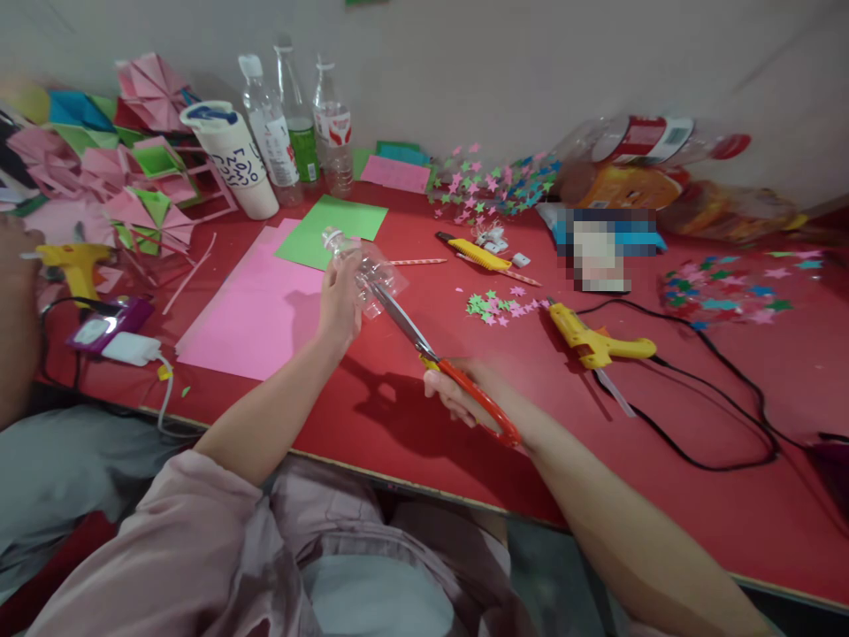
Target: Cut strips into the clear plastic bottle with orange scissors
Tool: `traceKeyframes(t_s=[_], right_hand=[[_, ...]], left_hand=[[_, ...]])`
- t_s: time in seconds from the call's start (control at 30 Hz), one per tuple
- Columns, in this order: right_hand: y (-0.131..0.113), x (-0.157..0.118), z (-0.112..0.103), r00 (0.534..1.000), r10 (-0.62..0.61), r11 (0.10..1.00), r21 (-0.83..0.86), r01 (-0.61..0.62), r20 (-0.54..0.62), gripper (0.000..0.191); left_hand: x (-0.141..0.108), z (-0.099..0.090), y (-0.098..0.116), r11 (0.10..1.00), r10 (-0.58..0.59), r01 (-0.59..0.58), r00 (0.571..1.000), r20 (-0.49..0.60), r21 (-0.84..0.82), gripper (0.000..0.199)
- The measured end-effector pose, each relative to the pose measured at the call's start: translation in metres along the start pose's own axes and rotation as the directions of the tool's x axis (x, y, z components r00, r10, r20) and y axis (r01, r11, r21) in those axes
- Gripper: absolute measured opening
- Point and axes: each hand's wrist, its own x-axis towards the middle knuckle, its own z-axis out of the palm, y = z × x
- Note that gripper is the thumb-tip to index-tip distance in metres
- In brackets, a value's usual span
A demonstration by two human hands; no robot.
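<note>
Single head view, worn by you: the camera looks forward and down from above your lap, across the red table (411, 442) to the wall (464, 62). Your forearms enter close to the lens; the upright bottles (302, 141) stand farther off. No second view shares this scene.

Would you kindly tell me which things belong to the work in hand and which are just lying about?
In hand: clear plastic bottle, left hand; red-handled scissors, right hand.
Seemingly lying about: white tumbler, utility knife, two yellow glue guns, paper stars.
</note>
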Motion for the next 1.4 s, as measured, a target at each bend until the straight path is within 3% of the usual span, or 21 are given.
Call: traceKeyframes(t_s=[0.43, 0.9, 1.3, 1.4], right_hand=[[0.0, 0.001, 0.005, 0.999, 0.028, 0.999, 0.022, -0.027, -0.033, 0.055], [-0.003, 0.003, 0.012, 0.987, 0.136, 0.99, 0.039, -0.133, -0.084, 0.049], [0.006, 0.004, 0.008, 0.999, -0.026, 0.999, 0.04, 0.027, -0.019, 0.049], [0.004, 0.002, 0.009, 1.0, -0.01, 0.999, 0.053, 0.011, -0.012, 0.052]], left_hand=[[0.004, 0.0, -0.006, 0.995, 0.102, -0.102, 0.994, -0.027, 0.009, 0.023], [0.01, -0.005, -0.007, 0.983, 0.169, -0.172, 0.984, 0.05, 0.062, 0.024], [0.012, -0.005, -0.004, 0.967, 0.227, -0.233, 0.972, 0.063, 0.1, 0.027], [0.011, -0.004, -0.005, 0.967, 0.225, -0.232, 0.971, 0.079, 0.1, 0.029]])
